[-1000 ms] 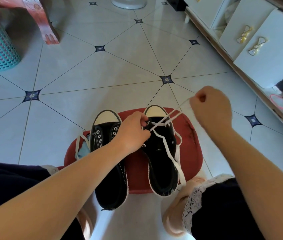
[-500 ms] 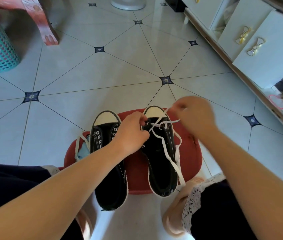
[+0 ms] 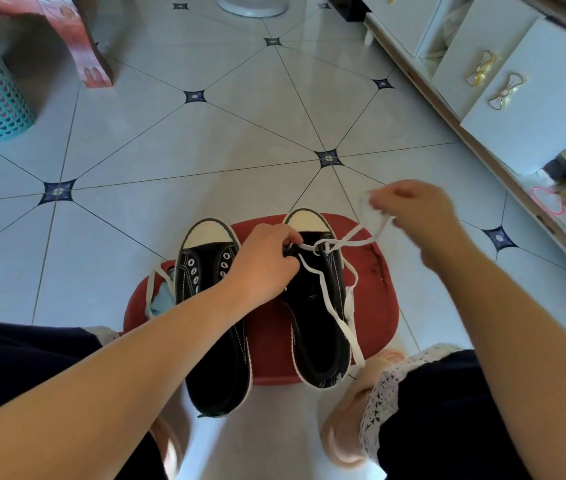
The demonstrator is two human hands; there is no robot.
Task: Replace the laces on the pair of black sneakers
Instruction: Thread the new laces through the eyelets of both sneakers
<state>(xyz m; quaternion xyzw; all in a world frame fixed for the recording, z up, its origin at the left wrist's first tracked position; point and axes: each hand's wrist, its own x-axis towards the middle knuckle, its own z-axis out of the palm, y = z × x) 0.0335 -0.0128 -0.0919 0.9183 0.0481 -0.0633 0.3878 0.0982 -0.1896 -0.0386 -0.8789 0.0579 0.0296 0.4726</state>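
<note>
Pale floor tiles (image 3: pixel 156 161) spread round a low red stool (image 3: pixel 371 306) carrying the pair side by side. Half a second back the right hand (image 3: pixel 416 213) had dipped to the toe of the right sneaker (image 3: pixel 312 327). Now it has swung out rightward again, fingers curled round the white lace (image 3: pixel 330 303), drawing slack through. The left hand (image 3: pixel 264 265) still pinches at the front eyelets. I'd say only the first crossing is in, and the left sneaker (image 3: pixel 212 341) shows bare eyelets.
</note>
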